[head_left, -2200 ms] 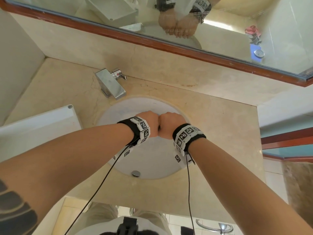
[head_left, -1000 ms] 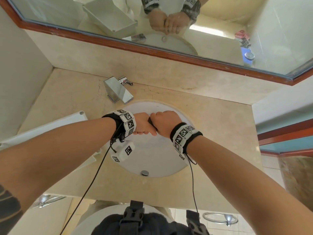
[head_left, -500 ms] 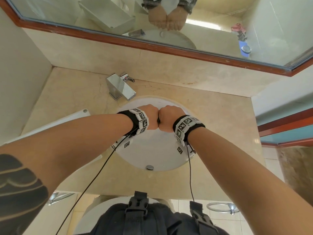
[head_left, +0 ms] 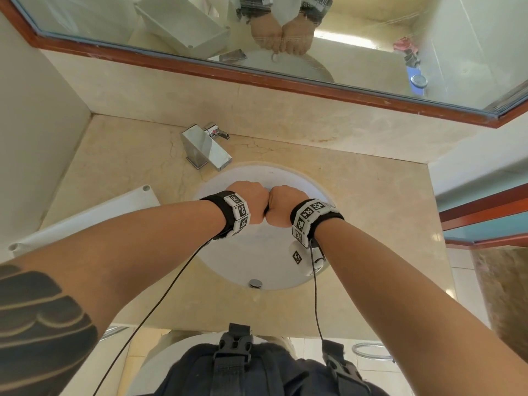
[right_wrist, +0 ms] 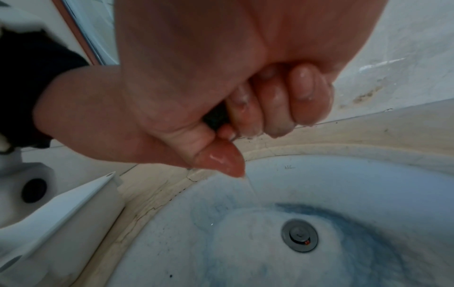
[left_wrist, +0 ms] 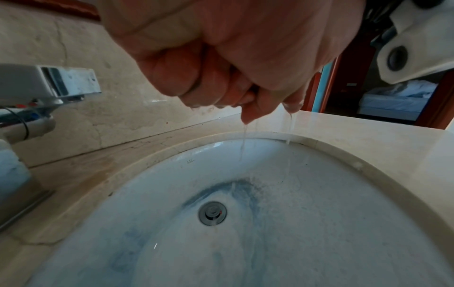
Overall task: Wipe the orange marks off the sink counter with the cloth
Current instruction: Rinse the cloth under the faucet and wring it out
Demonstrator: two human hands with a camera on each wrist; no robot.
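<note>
Both hands are fisted side by side over the white sink basin (head_left: 257, 261). My left hand (head_left: 251, 201) and right hand (head_left: 281, 205) press together at the knuckles. Only a dark sliver of the cloth (head_left: 267, 209) shows between them. In the right wrist view the right hand (right_wrist: 221, 97) curls round the dark cloth (right_wrist: 216, 116). In the left wrist view thin streams of water run from the wet left hand (left_wrist: 221, 58) into the basin (left_wrist: 319, 223). Faint orange-brown marks (head_left: 323, 138) lie along the back of the beige counter (head_left: 371, 195).
A chrome faucet (head_left: 205, 150) stands behind the basin at the left. A white plastic tray (head_left: 85, 212) rests on the counter's left side. The mirror (head_left: 285, 32) hangs above the backsplash. The basin has bluish stains round the drain (left_wrist: 212, 213).
A second ago the left fist was turned down and away from the right; both fists now sit level again, knuckle to knuckle. The hands stay over the basin.
</note>
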